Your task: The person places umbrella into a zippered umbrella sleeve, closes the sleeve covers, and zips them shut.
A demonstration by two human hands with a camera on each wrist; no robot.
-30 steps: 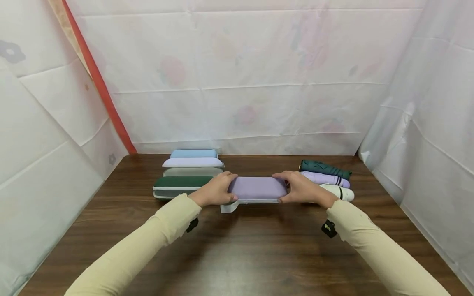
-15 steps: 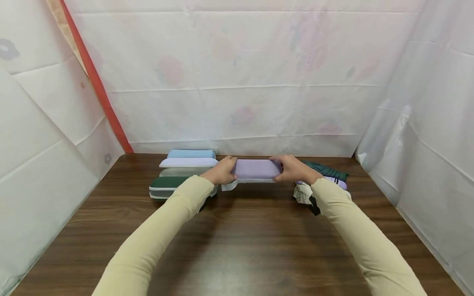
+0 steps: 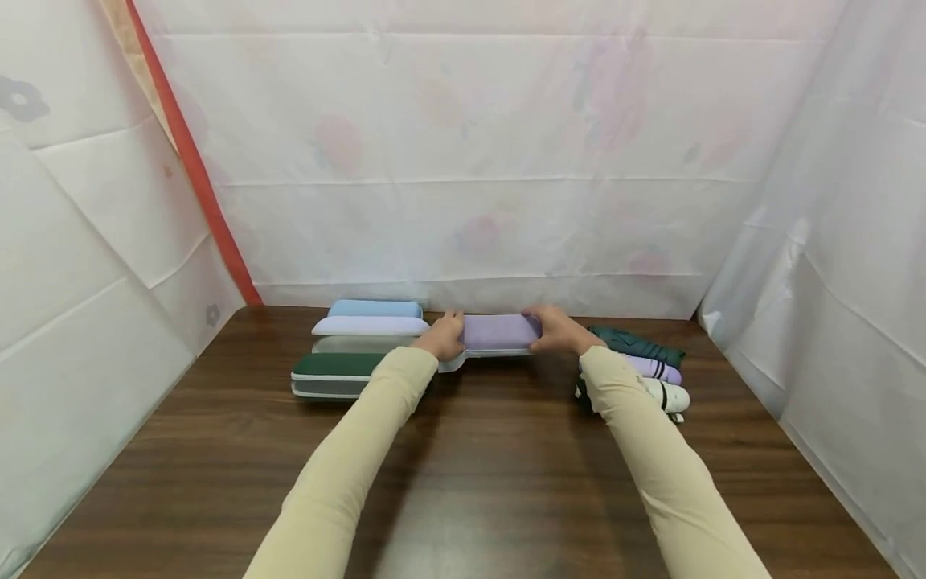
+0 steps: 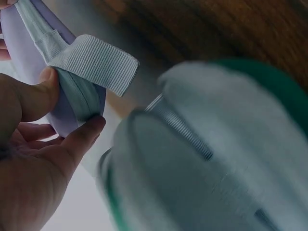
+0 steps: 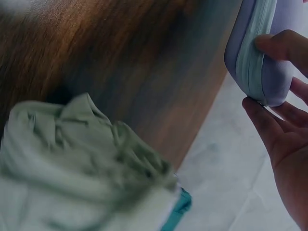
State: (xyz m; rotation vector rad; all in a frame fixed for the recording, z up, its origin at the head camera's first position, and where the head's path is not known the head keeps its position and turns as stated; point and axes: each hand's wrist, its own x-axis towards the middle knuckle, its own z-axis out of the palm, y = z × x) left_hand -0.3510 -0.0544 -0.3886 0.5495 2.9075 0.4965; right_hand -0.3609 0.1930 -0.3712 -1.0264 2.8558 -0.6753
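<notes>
Near the back edge of the table, a purple zippered case (image 3: pixel 499 334) lies crosswise between my two hands. My left hand (image 3: pixel 444 336) grips its left end, thumb and fingers on opposite faces; in the left wrist view a pale ribbed tab (image 4: pixel 98 62) sticks out from its zipper band. The right end is held by my right hand (image 3: pixel 559 331), the thumb on the zipper side in the right wrist view. Whether the case touches the table is hidden. Left of it, a dark green case (image 3: pixel 340 365) is closest to my left forearm.
Behind the green case lie a grey case (image 3: pixel 350 345), a lavender case (image 3: pixel 370 325) and a light blue case (image 3: pixel 374 308). On the right are folded umbrellas: dark green (image 3: pixel 640 346), lavender (image 3: pixel 654 368) and white (image 3: pixel 671 396). White cloth walls (image 3: pixel 448 161) enclose the brown table (image 3: pixel 470 482).
Both hands have carried the purple case away from me toward the back wall, over the last second. In the last half second it has moved only slightly. The other cases and umbrellas stay put.
</notes>
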